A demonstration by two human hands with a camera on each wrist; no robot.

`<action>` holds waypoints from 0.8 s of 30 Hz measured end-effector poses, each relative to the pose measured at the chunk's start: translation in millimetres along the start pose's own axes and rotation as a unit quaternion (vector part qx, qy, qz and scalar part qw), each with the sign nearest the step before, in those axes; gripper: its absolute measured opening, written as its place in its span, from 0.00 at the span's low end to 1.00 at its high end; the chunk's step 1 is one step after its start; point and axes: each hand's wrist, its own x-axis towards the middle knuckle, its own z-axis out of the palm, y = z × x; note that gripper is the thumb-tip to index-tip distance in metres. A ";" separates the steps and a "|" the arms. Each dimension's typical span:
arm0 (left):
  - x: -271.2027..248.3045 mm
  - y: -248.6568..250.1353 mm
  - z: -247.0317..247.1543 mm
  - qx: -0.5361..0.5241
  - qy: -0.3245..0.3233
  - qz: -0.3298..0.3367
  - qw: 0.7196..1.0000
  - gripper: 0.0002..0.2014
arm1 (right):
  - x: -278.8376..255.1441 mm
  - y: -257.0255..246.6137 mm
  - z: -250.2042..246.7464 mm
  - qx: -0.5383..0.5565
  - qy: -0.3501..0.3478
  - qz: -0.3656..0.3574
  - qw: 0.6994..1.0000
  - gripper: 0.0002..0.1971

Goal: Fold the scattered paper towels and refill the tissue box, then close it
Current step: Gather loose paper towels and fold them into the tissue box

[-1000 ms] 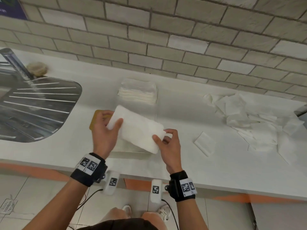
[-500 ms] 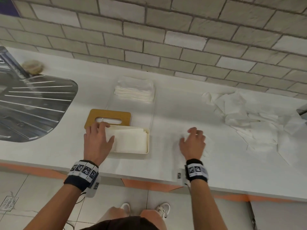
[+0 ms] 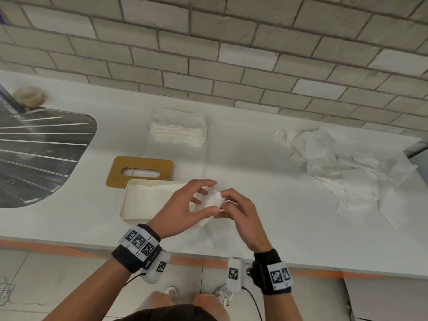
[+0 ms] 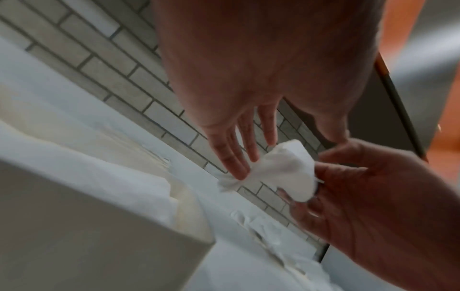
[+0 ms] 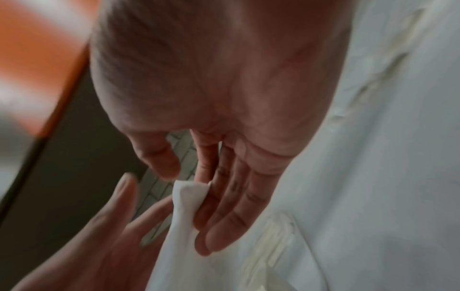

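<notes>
Paper towel held off the counter, pinched by left hand and right hand, just right of open tissue box; lid lies behind.

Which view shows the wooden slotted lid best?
The head view: the tan wooden slotted lid lies flat on the white counter, behind the open cream tissue box, its whole outline visible. Neither wrist view shows the lid; they frame hands and paper.

Steel sink drainboard far left; beige sponge, perhaps, behind it.
</notes>
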 end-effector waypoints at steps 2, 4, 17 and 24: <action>2.2 7.5 -6.8 -0.045 -0.009 0.004 0.999 0.23 | -1.7 -14.6 11.6 -0.046 -0.021 -0.009 0.999 0.14; 1.0 7.6 -18.4 -0.047 -0.008 0.023 0.999 0.15 | -2.8 -23.5 17.0 -0.130 -0.023 -0.026 0.991 0.15; -42.6 -9.6 -101.7 -0.011 0.022 -0.069 0.997 0.16 | 13.9 -19.7 42.5 -0.200 -0.043 -0.032 0.978 0.11; -33.6 -74.7 -136.4 0.127 0.114 -0.153 0.973 0.24 | 52.9 21.0 95.4 -0.217 0.135 0.046 0.966 0.10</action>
